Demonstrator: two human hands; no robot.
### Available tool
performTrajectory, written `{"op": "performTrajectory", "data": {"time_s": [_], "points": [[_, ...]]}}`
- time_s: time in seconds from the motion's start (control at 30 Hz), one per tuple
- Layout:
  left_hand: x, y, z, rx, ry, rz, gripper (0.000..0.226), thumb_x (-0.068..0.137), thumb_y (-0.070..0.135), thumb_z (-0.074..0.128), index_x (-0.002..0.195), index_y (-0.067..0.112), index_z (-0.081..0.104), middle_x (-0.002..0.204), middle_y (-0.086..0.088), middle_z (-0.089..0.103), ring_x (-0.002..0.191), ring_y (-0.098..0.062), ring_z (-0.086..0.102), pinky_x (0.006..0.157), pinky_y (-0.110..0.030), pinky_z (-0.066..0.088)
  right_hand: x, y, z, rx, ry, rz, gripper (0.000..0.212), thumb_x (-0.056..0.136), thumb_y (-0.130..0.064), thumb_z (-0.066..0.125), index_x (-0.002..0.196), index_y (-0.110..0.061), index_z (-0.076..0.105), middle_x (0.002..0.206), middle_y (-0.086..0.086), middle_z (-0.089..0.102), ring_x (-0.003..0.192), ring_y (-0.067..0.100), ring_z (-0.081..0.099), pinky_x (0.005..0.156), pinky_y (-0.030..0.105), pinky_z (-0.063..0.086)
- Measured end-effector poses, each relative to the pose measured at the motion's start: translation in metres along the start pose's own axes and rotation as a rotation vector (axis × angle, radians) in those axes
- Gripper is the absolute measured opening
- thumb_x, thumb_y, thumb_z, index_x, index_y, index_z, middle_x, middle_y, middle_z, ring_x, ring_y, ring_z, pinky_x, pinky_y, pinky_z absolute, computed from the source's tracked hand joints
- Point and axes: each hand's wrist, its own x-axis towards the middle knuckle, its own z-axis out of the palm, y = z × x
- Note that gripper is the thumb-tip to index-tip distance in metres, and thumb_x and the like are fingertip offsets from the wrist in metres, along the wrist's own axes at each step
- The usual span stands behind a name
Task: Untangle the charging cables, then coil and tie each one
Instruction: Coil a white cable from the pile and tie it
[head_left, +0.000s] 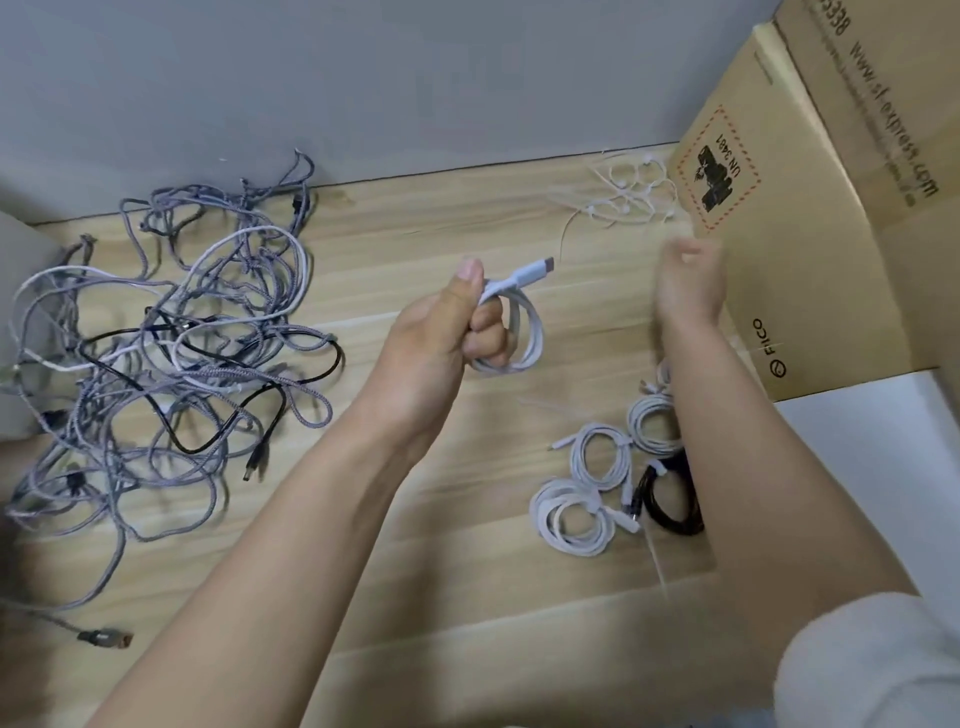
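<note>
My left hand (457, 332) grips a coiled white cable (522, 322) above the wooden table, thumb pressing the end whose plug (535, 270) sticks out to the right. My right hand (688, 286) is blurred, raised near the cardboard box, just below a heap of white zip ties (623, 195); whether it holds anything cannot be made out. A big tangle of grey braided and black cables (166, 364) lies at the left. Tied coils lie at the lower right: white ones (571, 517) (600, 454) (652, 423) and a black one (670, 499).
A large cardboard box (831, 208) stands at the right against the grey wall. A white surface (883, 441) lies below it. A loose zip tie (657, 561) lies by the coils. One grey plug (104, 636) reaches toward the table's (415, 545) front left.
</note>
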Motion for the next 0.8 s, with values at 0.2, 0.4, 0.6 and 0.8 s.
{"op": "performTrajectory", "data": {"time_s": [0.2, 0.4, 0.6, 0.8], "points": [[0.003, 0.000, -0.009, -0.016, 0.036, -0.024, 0.033, 0.090, 0.038, 0.038, 0.064, 0.020, 0.031, 0.047, 0.012, 0.027, 0.060, -0.019, 0.022, 0.056, -0.018, 0.035, 0.037, 0.034, 0.019, -0.280, 0.040, 0.217, 0.046, 0.097, -0.027, 0.042, 0.134, 0.000, 0.035, 0.140, 0.019, 0.044, 0.127, 0.034, 0.045, 0.097, 0.037, 0.039], [-0.006, 0.000, -0.017, -0.027, 0.039, -0.010, 0.032, 0.084, 0.043, 0.039, 0.064, 0.019, 0.031, 0.047, 0.011, 0.027, 0.057, -0.017, 0.028, 0.057, -0.017, 0.037, 0.028, 0.032, 0.022, -0.284, 0.059, 0.066, 0.030, 0.097, -0.025, 0.043, 0.114, -0.006, 0.058, 0.125, 0.014, 0.057, 0.110, 0.030, 0.055, 0.086, 0.033, 0.042], [-0.034, -0.002, -0.027, -0.083, 0.081, -0.071, 0.037, 0.077, 0.054, 0.039, 0.063, 0.021, 0.030, 0.047, 0.011, 0.030, 0.056, -0.009, 0.043, 0.078, -0.039, 0.046, -0.077, -0.026, 0.001, 0.523, -0.186, -0.094, 0.014, 0.093, -0.007, 0.053, 0.086, -0.009, 0.065, 0.066, -0.005, 0.063, 0.047, 0.002, 0.051, 0.051, 0.017, 0.039], [-0.074, 0.005, -0.030, -0.131, 0.122, 0.007, 0.039, 0.083, 0.049, 0.040, 0.055, 0.023, 0.036, 0.045, 0.010, 0.027, 0.052, -0.010, 0.031, 0.054, -0.025, 0.044, -0.222, -0.045, -0.047, 0.746, -0.656, -0.108, 0.011, 0.076, -0.005, 0.065, 0.067, -0.010, 0.069, 0.050, 0.000, 0.061, 0.040, 0.010, 0.052, 0.043, 0.019, 0.041]]}}
